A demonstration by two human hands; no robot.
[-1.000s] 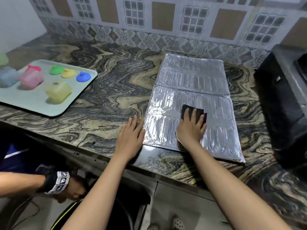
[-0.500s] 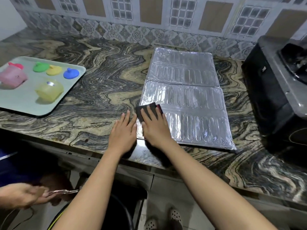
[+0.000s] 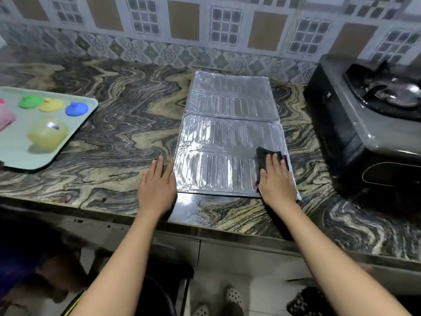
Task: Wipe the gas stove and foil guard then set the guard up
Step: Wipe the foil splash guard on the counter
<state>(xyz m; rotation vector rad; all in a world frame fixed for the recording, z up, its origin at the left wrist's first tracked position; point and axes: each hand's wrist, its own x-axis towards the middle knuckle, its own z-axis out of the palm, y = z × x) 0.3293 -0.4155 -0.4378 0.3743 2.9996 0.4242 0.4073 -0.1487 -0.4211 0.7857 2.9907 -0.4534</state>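
Tray (image 3: pixel 13 156) left, gas stove (image 3: pixel 355 124) right. Our spread left hand (image 3: pixel 157 185) lies beside the foil guard (image 3: pixel 227 133); our flat right hand (image 3: pixel 276 181) presses the cloth (image 3: pixel 265 158), moved to its right edge.

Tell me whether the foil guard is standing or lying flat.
Lying flat: the foil guard rests spread on the countertop, right hand pressing a cloth onto it.

On the surface (image 3: pixel 114 133) I count one foil guard (image 3: pixel 227 133), one dark cloth (image 3: pixel 264 158), one gas stove (image 3: pixel 355 124) and one tray (image 3: pixel 13 156). The tray carries three loose lids, a green lid (image 3: pixel 30 101), a yellow lid (image 3: pixel 51 105) and a blue lid (image 3: pixel 76 108), plus two tubs, a yellow tub (image 3: pixel 47 136) and a pink tub (image 3: pixel 5 118) cut off at the edge. Two hands show, one left hand (image 3: pixel 157 188) and one right hand (image 3: pixel 276 181)
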